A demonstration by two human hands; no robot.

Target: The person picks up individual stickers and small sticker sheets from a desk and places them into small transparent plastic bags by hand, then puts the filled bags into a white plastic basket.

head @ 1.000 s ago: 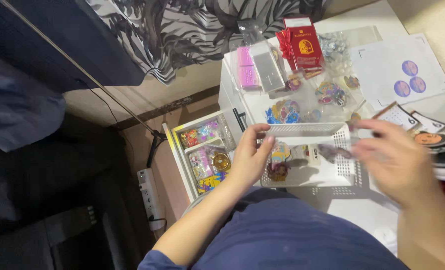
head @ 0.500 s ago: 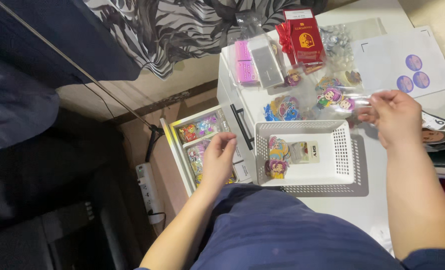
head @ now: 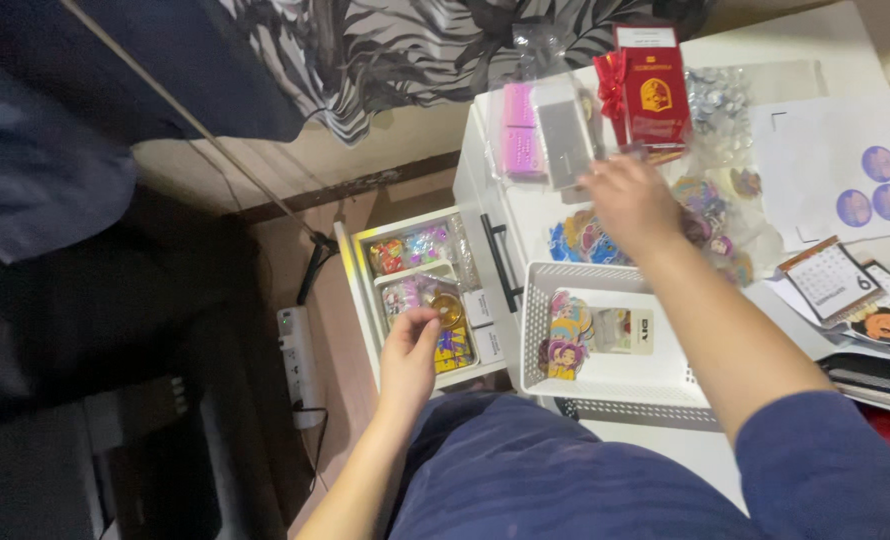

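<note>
Down at the open white drawer (head: 365,300), the left hand (head: 410,355) rests its curled fingertips (head: 427,318) on a clear packet of colourful trinkets (head: 415,295) lying in the drawer's middle compartment; the packet sits just beyond and under the fingertips, touched, though whether it is pinched I cannot tell. Beside it lies a round gold badge (head: 449,310). Up on the white desk (head: 525,210), the right hand (head: 630,200) reaches with loosely spread fingers over clear bags of cartoon stickers (head: 577,238), its grip hidden from view. Just beyond stand a red box (head: 657,95) and a pink packet (head: 520,135). Nearer the body sits a white perforated basket (head: 615,375) holding more stickers.
</note>
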